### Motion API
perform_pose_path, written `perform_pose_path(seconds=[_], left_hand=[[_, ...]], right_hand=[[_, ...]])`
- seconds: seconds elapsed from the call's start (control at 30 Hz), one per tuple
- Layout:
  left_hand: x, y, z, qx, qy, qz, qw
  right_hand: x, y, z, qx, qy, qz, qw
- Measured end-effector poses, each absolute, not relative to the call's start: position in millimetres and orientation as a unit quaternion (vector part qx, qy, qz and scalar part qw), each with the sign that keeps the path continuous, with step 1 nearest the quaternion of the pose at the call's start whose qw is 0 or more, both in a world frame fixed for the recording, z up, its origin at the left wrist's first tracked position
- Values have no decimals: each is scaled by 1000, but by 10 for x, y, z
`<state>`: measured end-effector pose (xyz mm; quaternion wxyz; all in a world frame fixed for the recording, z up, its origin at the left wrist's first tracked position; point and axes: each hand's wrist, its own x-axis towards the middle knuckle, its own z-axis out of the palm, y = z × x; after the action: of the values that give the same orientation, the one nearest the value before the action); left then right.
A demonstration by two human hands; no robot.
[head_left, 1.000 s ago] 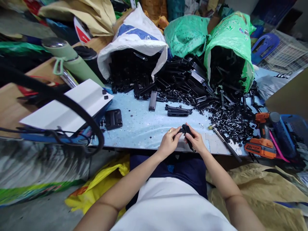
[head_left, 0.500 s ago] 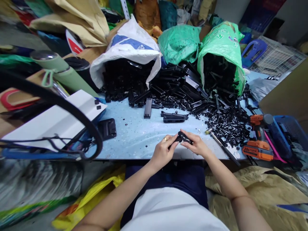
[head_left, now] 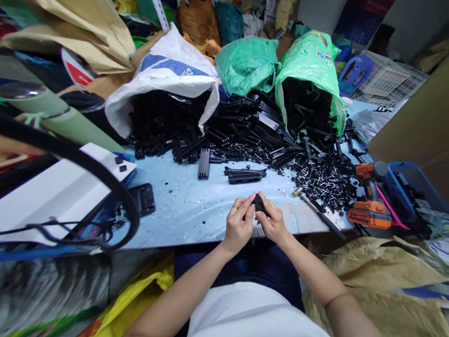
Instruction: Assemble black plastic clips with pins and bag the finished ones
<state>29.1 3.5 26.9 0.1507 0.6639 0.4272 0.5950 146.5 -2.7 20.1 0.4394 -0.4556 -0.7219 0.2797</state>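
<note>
Left hand (head_left: 240,223) and right hand (head_left: 274,222) are both closed on a small black part (head_left: 258,204), partly hidden by the fingers, at the front of the blue surface (head_left: 175,206). Black pieces (head_left: 245,175) lie just beyond. A black-handled tool (head_left: 319,210) rests rightward, beside loose screws (head_left: 314,181).

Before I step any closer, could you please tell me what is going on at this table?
A person's left hand and right hand together hold a small black part over the near side of the blue table. Beyond it lie some longer black pieces; to the right are a heap of screw-like pieces and an orange power tool.
</note>
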Motion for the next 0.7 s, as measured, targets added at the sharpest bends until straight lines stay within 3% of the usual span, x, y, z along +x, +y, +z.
perform_pose_path(seconds=[0.2, 0.4, 0.53, 0.6, 0.7], left_hand=[[127, 239, 214, 706, 390, 507, 304], [295, 3, -269, 525, 559, 448, 460], [261, -123, -366, 637, 584, 403, 302], [206, -73, -296, 763, 520, 328, 200], [165, 84, -144, 898, 379, 176, 139]], right_hand=[[1476, -56, -23, -501, -678, 293, 452], [1745, 97, -95, -547, -748, 273, 258], [2264, 552, 184, -636, -737, 130, 190], [2532, 869, 366, -704, -690, 41, 162], [2807, 1350, 578, -788, -606, -41, 106]])
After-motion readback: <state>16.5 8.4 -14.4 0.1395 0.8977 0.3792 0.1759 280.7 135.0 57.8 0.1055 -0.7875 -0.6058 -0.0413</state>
